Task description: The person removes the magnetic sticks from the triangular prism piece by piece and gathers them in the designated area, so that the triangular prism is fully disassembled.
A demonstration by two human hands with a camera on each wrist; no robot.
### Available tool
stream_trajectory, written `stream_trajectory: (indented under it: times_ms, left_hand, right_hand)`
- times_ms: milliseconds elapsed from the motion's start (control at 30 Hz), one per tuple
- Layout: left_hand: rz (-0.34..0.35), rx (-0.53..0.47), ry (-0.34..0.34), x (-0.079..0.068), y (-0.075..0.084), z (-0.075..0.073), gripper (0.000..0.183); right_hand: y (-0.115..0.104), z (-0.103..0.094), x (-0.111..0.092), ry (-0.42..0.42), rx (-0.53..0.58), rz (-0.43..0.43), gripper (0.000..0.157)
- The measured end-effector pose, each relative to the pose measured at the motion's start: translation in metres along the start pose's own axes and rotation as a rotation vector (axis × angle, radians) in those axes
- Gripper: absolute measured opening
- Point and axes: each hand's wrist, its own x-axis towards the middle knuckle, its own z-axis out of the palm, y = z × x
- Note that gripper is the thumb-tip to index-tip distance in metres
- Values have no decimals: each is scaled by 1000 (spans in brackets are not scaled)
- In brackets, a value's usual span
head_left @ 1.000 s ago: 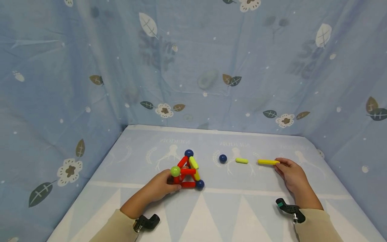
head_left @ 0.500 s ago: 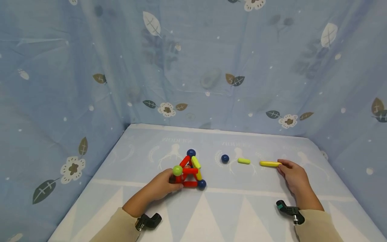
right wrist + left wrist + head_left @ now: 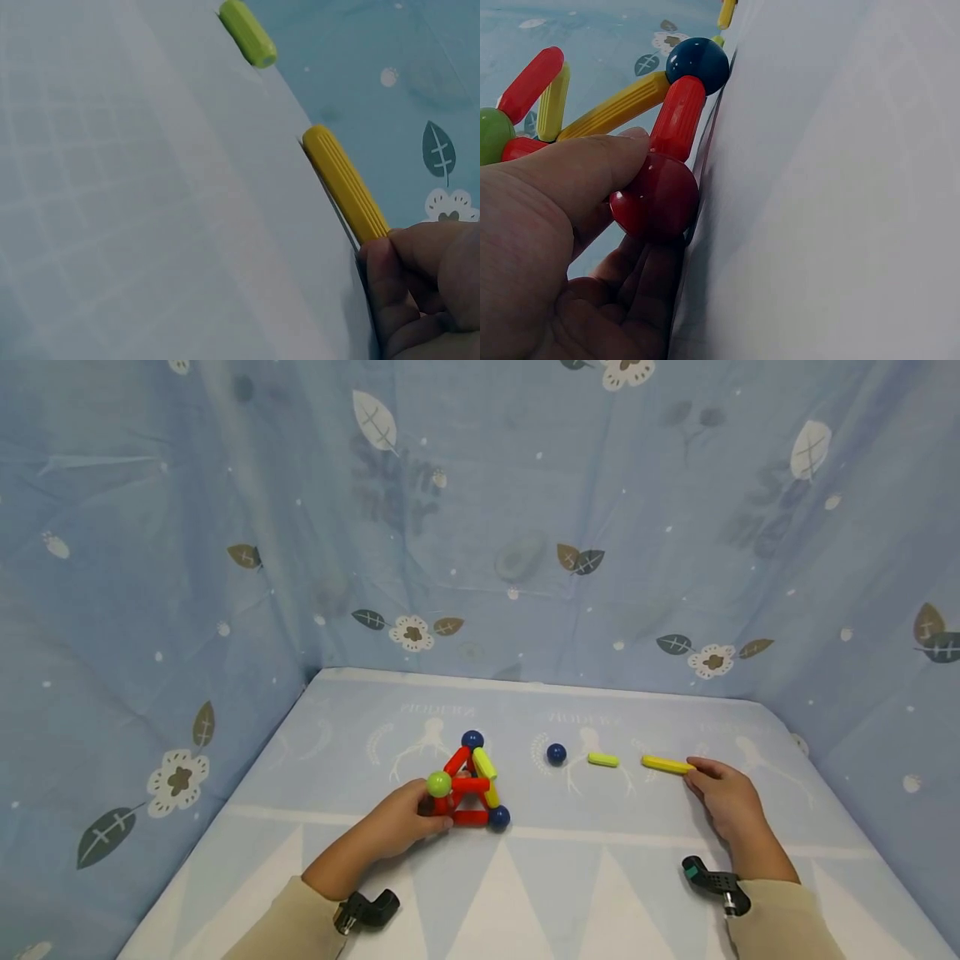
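Note:
On the left of the table stands a built frame of red, yellow and lime rods (image 3: 470, 818) joined by balls. A lime ball (image 3: 439, 784) sits at its near upper corner, with blue balls at other corners. My left hand (image 3: 401, 820) grips the frame's near left corner, thumb and fingers around a red ball (image 3: 658, 196) that shows in the left wrist view. Over on the right, my right hand (image 3: 729, 797) pinches the right end of a long yellow rod (image 3: 345, 184), which lies low at the tabletop.
Between the hands lie a loose blue ball (image 3: 557, 754) and a short lime rod (image 3: 603, 760), in a row with the yellow rod. A patterned cloth curtain (image 3: 480, 527) hangs behind the table and along both its sides.
Both hands keep their grips almost unmoved. The yellow rod's tilt in the right hand shifts slightly. The head view sways a little.

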Motion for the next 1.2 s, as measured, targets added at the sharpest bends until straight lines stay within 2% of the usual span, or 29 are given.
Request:
stream_trajectory:
  times_ms: [167, 500, 833, 967, 1067, 1200]
  left_hand:
    - [-12, 41, 19, 0, 0, -1, 48]
    - [-34, 53, 45, -1, 0, 1, 47]
    - [-23, -19, 17, 1, -1, 0, 55]
    - [-28, 13, 27, 0, -2, 2, 52]
    - [-30, 43, 31, 0, -2, 2, 49]
    - [-20, 32, 28, 0, -2, 0, 50]
  right_hand:
    - [-1, 1, 0, -4, -17, 3, 47]
    - [-3, 1, -3, 0, -38, -33, 49]
    - [1, 2, -15, 69, -95, -46, 56]
    - [-4, 6, -24, 131, -33, -34, 53]
    - [-12, 12, -31, 174, 59, -27, 51]
    - [-28, 24, -43, 214, 202, -105, 45]
